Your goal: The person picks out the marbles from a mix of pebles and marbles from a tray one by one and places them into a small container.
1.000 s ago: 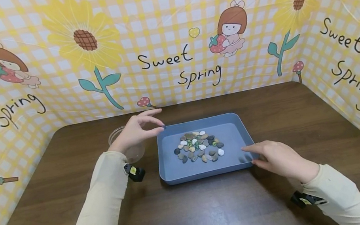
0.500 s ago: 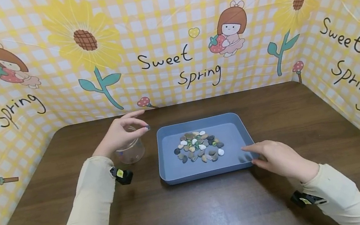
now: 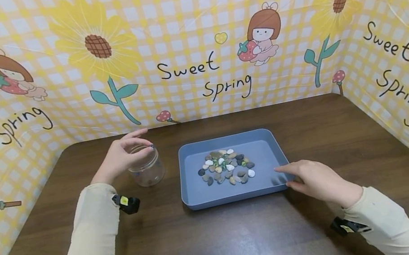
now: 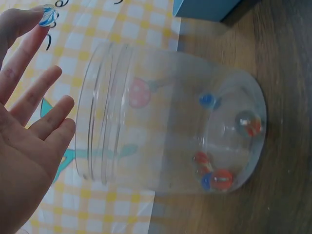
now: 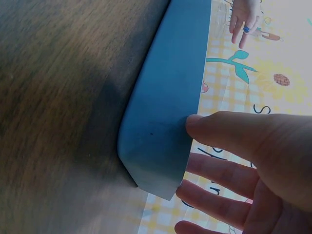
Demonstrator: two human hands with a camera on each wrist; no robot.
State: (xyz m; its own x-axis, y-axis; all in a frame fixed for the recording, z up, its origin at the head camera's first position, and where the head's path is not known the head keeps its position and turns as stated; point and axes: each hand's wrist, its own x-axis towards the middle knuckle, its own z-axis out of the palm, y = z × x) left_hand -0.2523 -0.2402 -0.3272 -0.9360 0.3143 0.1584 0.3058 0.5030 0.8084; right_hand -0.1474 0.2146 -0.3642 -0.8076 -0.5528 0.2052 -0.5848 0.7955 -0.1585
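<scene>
My left hand [image 3: 116,160] is over the mouth of a clear plastic jar [image 3: 150,174]. Between thumb and forefinger it pinches a small glass marble [image 4: 48,16], clear with blue swirls; the other fingers are spread. Several blue and red marbles [image 4: 223,179] lie at the bottom of the jar, seen through its wall in the left wrist view. My right hand [image 3: 317,179] holds the near right corner of a blue tray [image 3: 263,160], thumb on the outer wall and fingers over the rim. Smooth pebbles [image 3: 220,180] and some greenish marbles [image 3: 222,165] lie mixed in the tray.
Everything stands on a dark brown wooden table [image 3: 217,244]. A yellow checked cloth [image 3: 186,21] with printed flowers and girls closes off the back and both sides. The jar stands to the left of the tray, a small gap apart.
My left hand has moved left with the marble, from the tray's far left corner to above the jar. The right hand and the tray have stayed in place.
</scene>
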